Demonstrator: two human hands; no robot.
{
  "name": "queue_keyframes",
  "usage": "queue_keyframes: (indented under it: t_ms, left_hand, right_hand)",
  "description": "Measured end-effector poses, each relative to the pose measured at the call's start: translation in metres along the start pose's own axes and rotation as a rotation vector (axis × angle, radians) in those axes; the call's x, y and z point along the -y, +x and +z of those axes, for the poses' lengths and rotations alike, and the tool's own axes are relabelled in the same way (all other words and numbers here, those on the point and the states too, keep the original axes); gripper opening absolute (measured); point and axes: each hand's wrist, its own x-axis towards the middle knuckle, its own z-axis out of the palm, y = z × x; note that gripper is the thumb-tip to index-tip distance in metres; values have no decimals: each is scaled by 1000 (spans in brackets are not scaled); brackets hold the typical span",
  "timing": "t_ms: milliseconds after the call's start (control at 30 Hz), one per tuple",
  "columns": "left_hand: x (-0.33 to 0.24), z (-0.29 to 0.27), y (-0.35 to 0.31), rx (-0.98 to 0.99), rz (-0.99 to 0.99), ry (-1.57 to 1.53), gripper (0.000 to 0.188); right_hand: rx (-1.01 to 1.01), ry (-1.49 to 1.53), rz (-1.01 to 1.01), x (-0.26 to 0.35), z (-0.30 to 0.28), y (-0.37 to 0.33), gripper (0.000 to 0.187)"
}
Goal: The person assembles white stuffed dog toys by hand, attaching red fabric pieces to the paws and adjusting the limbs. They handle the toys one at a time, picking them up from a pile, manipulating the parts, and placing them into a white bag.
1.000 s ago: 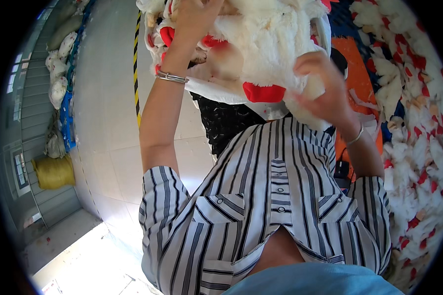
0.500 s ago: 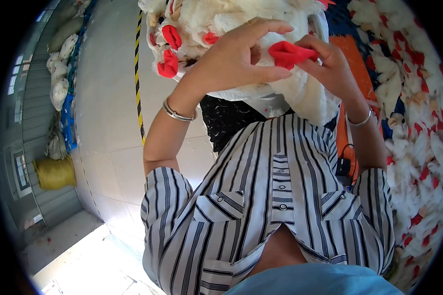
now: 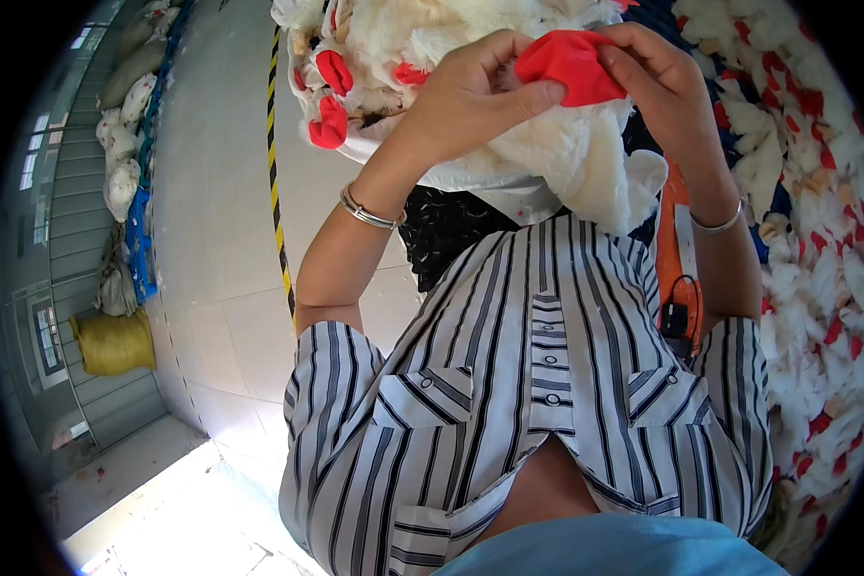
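Observation:
Between my hands a red fabric piece (image 3: pixel 568 65) is spread out, joined to a white plush piece (image 3: pixel 586 158) that hangs below it. My left hand (image 3: pixel 485 96) is closed on the red fabric's left edge, with the thumb in front and the other fingers partly behind. My right hand (image 3: pixel 658 82) pinches its right edge between thumb and fingers. Just beyond them lies a heap of white plush pieces (image 3: pixel 490 27) in a white container (image 3: pixel 509 187); several have red parts, such as a red piece (image 3: pixel 328 123) at the heap's left.
A large pile of white and red plush pieces (image 3: pixel 816 278) covers the right side. Next to my right arm is an orange surface (image 3: pixel 674 192) with a black plug (image 3: pixel 674 317). Black-and-yellow tape (image 3: pixel 276 182) runs along the floor at left. A yellow sack (image 3: pixel 113 343) stands by the wall.
My left hand has moved up and taken hold of the red fabric, which now lies stretched open between both hands. My right hand has also risen slightly.

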Motion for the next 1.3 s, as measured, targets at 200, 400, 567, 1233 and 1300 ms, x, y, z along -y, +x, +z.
queue_keyframes:
  t_ms: [200, 400, 567, 1233, 1300]
  left_hand:
    - [-3, 6, 0, -60, 68, -31, 24]
    - [-9, 10, -5, -98, 83, -80, 22]
    - [-27, 11, -9, -72, -96, -232, 20]
    - [-9, 14, -8, -176, -47, -163, 16]
    - [-6, 15, -7, -174, -42, -230, 15]
  right_hand:
    - [-21, 25, -242, -10, -7, -2, 18]
    - [2, -73, -144, 14, 7, -7, 18]
    - [0, -143, -195, 19, 7, -6, 18]
    - [77, -209, 94, 33, -11, -8, 18]
    - [15, -186, 145, 30, -17, -9, 21]
